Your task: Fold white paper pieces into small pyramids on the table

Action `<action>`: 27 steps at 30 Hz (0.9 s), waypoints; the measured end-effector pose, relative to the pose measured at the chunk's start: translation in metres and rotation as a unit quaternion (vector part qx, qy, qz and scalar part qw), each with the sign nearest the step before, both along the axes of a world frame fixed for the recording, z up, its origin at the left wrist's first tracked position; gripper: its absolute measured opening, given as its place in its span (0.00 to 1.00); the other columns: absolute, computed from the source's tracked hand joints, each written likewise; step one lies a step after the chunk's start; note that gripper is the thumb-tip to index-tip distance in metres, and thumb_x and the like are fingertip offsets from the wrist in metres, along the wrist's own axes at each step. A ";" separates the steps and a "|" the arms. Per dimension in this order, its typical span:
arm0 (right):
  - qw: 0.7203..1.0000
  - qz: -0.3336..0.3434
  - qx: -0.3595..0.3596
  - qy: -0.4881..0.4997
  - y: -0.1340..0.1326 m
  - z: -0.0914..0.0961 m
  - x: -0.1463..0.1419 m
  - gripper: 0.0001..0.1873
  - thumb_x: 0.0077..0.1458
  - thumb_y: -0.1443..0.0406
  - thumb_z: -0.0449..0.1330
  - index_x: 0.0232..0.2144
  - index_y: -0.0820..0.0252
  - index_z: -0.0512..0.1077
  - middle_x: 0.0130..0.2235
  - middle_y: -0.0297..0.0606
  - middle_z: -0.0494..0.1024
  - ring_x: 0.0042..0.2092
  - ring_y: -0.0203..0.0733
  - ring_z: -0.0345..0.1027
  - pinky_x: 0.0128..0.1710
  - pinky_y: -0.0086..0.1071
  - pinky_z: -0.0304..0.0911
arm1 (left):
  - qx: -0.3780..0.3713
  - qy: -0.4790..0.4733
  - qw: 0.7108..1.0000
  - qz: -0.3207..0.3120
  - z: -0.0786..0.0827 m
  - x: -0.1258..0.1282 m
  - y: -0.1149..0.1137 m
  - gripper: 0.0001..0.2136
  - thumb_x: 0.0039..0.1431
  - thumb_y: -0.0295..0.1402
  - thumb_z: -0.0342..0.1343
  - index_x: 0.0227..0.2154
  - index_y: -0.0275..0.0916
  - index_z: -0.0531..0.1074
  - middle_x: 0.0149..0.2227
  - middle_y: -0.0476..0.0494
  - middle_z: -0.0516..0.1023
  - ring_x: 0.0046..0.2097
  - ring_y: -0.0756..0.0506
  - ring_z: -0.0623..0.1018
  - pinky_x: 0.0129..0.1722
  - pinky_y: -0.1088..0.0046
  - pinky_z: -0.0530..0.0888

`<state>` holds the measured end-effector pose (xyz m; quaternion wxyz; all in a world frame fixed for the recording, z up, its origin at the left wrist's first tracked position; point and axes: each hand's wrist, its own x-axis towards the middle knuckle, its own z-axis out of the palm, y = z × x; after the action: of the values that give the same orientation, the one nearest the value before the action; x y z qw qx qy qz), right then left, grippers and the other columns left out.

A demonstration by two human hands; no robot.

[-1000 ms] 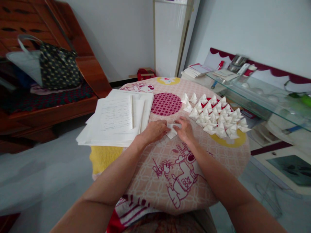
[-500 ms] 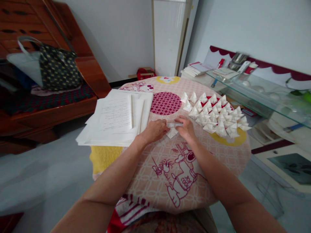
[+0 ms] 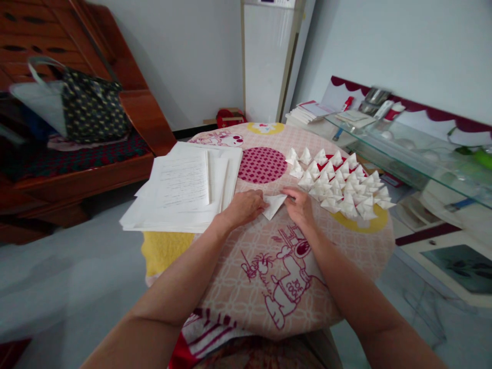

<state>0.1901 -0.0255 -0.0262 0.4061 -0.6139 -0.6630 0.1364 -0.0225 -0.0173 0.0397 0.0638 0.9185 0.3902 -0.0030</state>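
A small folded white paper piece (image 3: 273, 205) lies on the round table with its pink cartoon cloth (image 3: 269, 277). My left hand (image 3: 246, 206) presses its fingers together on the piece's left edge. My right hand (image 3: 300, 205) pinches the piece's right corner, fingers curled. Just right of my right hand sits a cluster of several finished white paper triangles (image 3: 340, 182). A stack of white sheets (image 3: 184, 187) lies left of my left hand, partly hanging over the table's edge.
A wooden bench (image 3: 77, 164) with a dark patterned bag (image 3: 92, 107) stands at the left. A glass shelf unit (image 3: 418, 154) with books and small items runs along the right. A tall white appliance (image 3: 267, 61) stands behind the table.
The paper piece now lies as a flat triangle between my hands; my right hand has shifted slightly right to its corner. My left hand has stayed in place.
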 end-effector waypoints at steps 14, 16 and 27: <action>0.975 0.124 0.015 -0.186 -0.013 -0.003 -0.013 0.20 0.50 0.78 0.56 0.37 0.58 0.83 0.55 0.47 0.79 0.57 0.54 0.68 0.60 0.51 0.62 | 0.021 0.008 1.000 0.018 -0.002 -0.001 -0.001 0.13 0.70 0.32 0.50 0.46 0.42 0.81 0.46 0.39 0.79 0.46 0.42 0.78 0.40 0.70 0.71; 0.975 0.120 0.013 -0.187 -0.014 -0.004 -0.012 0.18 0.51 0.77 0.56 0.37 0.58 0.83 0.55 0.47 0.79 0.56 0.54 0.69 0.59 0.51 0.62 | 0.018 0.008 0.999 0.028 -0.003 -0.003 0.000 0.13 0.69 0.32 0.50 0.44 0.41 0.81 0.46 0.39 0.79 0.46 0.42 0.78 0.40 0.70 0.71; 0.986 0.104 0.000 -0.132 -0.017 0.002 -0.001 0.11 0.58 0.69 0.61 0.26 0.58 0.81 0.52 0.47 0.81 0.53 0.51 0.73 0.57 0.47 0.66 | 0.033 -0.038 0.981 0.185 -0.010 -0.020 0.016 0.09 0.64 0.34 0.55 0.37 0.35 0.78 0.40 0.37 0.81 0.43 0.40 0.80 0.42 0.66 0.74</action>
<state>0.1892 -0.0425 -0.0239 0.2989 -0.5545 -0.7708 0.0957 -0.0427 -0.0013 0.0297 0.0483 0.8315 0.5505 0.0567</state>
